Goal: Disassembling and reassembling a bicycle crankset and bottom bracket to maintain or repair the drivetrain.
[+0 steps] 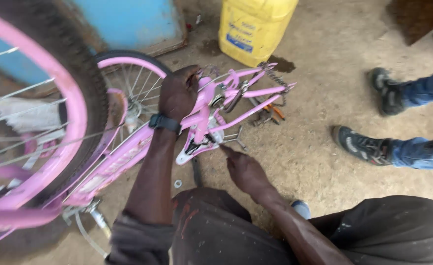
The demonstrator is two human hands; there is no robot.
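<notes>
The left hand (178, 93) is clamped around the frame of an upturned pink bicycle (128, 152). Just below it, the right hand (246, 172) holds nothing, forefinger stretched to the crank (229, 137). Beyond both stands a yellow jerrycan (253, 29).
</notes>
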